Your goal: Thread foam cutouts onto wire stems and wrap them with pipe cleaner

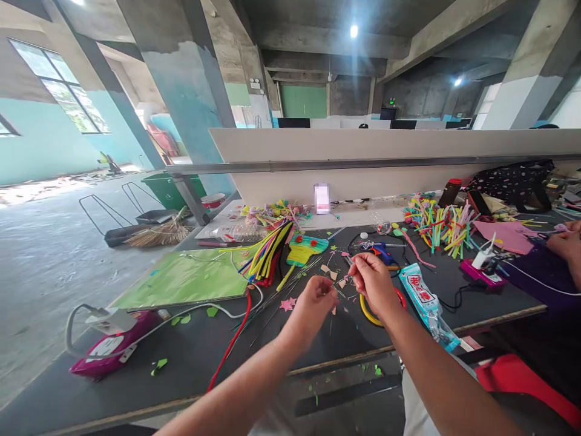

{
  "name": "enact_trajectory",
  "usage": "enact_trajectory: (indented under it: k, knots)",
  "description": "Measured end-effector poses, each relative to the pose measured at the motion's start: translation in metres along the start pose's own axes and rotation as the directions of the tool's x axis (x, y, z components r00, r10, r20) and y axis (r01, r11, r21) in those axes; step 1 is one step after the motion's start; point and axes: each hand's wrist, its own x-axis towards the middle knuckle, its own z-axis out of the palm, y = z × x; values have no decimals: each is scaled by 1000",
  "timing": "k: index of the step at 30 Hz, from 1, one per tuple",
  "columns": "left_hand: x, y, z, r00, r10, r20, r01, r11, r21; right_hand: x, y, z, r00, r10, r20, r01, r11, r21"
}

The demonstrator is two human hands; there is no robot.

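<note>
My left hand (pixel 313 306) is held over the middle of the table with thumb and fingers curled together. My right hand (pixel 373 280) is raised a little farther back, its thumb and fingertips in a pinch. Whatever either hand holds is too small to make out. Small paper scraps (pixel 333 275) and thin stems lie beneath and between the hands. A pink paper star (pixel 288 304) rests left of my left hand. Scissors with a yellow and red handle (pixel 367 312) lie partly hidden under my right hand. Behind it is a blue glue gun (pixel 384 253).
To the left lie a green sheet (pixel 181 278), a bundle of fuzzy pipe cleaners (pixel 267 257) and a purple power strip (pixel 113 345). A blue snack-like packet (pixel 422 297) lies right. More colourful stems (pixel 442 227) are piled behind. Another person's hand (pixel 565 242) shows far right.
</note>
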Motion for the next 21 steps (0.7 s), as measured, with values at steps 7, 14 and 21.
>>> enact_trajectory:
  k: [7, 14, 21]
  knots:
    - [-11, -13, 8, 995, -64, 71, 80, 966, -247, -4, 8, 5, 994, -43, 102, 52, 995, -89]
    - [-15, -12, 1, 974, -214, 79, 227, 944, -240, -5, 13, 8, 986, -46, 157, 65, 991, -118]
    - [-15, -17, -7, 961, -236, 145, 267, 928, -258, -6, 12, 11, 983, 33, 180, -38, 999, 27]
